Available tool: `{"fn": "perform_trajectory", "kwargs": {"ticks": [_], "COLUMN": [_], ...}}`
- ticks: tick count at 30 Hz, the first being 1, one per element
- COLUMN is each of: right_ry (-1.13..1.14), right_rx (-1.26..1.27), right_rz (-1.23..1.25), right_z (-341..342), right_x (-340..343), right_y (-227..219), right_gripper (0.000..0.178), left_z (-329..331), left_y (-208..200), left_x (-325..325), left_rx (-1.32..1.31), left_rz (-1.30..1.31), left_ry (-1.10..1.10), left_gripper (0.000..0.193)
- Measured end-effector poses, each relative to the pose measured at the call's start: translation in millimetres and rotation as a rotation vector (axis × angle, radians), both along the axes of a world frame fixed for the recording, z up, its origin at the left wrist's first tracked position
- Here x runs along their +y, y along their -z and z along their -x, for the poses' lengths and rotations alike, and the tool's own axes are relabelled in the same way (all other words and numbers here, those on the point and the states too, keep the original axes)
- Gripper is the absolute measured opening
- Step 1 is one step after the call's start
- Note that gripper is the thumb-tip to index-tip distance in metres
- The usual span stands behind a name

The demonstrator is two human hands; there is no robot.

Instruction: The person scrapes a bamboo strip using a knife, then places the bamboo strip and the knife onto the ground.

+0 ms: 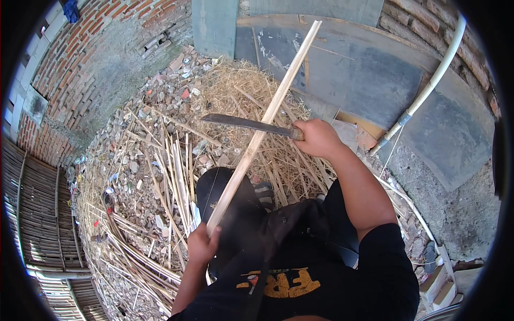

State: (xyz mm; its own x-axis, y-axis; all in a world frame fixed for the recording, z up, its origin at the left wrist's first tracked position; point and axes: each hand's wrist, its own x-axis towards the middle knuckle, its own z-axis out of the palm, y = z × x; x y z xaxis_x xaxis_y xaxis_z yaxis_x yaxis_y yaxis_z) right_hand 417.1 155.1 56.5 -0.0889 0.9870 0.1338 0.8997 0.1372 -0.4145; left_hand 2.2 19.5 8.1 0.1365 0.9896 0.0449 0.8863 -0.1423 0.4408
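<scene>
A long pale strip of split bamboo (pixel 262 130) slants up and away from me across my lap. Its near end is gripped in my left hand (pixel 202 243), beside my left knee. My right hand (pixel 317 138) is wrapped round the handle of a machete (pixel 241 122), whose dark blade points left. The blade crosses the bamboo strip around its middle; whether the edge bites into it I cannot tell. Part of the handle is hidden inside my right fist.
Split bamboo strips (pixel 172 160) lie in heaps on the rubble at left. Shavings (pixel 235 88) cover the ground ahead. Grey boards (pixel 342 64) lean on the far wall, a pale pipe (pixel 428 88) stands at right, and a brick wall (pixel 85 80) rises at far left.
</scene>
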Motion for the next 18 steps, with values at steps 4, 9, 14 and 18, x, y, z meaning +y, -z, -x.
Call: {"fn": "perform_trajectory", "kwargs": {"ticks": [4,9,14,18], "right_ry": [-0.073,-0.109,-0.081,-0.081], "right_rx": [-0.062,-0.111,-0.011,0.017], "right_rz": [0.002,0.107,0.128,0.101], "right_z": [12.8,25.9,14.7,16.1], "right_x": [-5.9,-11.1,-3.3,-6.8], "right_y": [-8.2,-20.7,-11.1,-8.5], "right_gripper": [0.032,0.026,0.025,0.025], "left_z": [3.2,3.0,2.0,2.8], "left_y": [4.0,5.4,9.7,9.1], "left_x": [-0.5,-1.6,-0.6,0.3], "left_rx": [0.019,0.030,-0.010,-0.010], "left_rz": [0.031,0.021,-0.048,-0.028], "left_ry": [-0.004,-0.024,-0.009,-0.006], "left_gripper": [0.047,0.048,0.052,0.050]}}
